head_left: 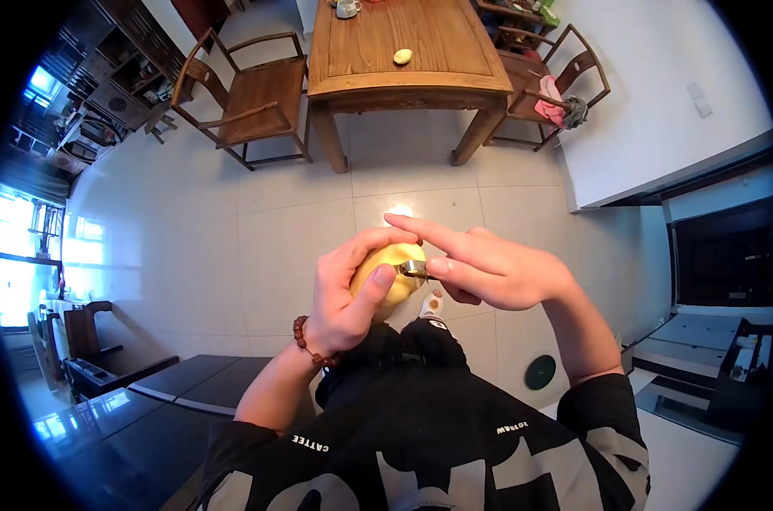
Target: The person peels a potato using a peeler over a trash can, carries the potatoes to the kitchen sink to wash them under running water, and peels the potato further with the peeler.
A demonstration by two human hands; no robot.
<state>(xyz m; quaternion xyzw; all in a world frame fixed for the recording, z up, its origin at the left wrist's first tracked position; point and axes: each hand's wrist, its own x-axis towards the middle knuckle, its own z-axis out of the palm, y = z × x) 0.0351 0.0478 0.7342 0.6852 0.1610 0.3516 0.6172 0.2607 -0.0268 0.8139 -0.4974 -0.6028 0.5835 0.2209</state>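
Note:
In front of my body, my left hand wraps round a smooth, yellow, rounded fruit or vegetable, which may be a potato. My left thumb lies over its near side. A peeler has its metal head against the right side of this yellow piece. My right hand pinches the peeler between thumb and fingers, and the handle is hidden in the grip. The right index finger stretches over the top, close to the left fingertips. A brown bead bracelet circles my left wrist.
A wooden table ahead bears a similar pale yellow piece and a cup. Wooden chairs flank it; pink cloth hangs on the right one. A dark glossy surface stands at left; a dark round object is on the floor.

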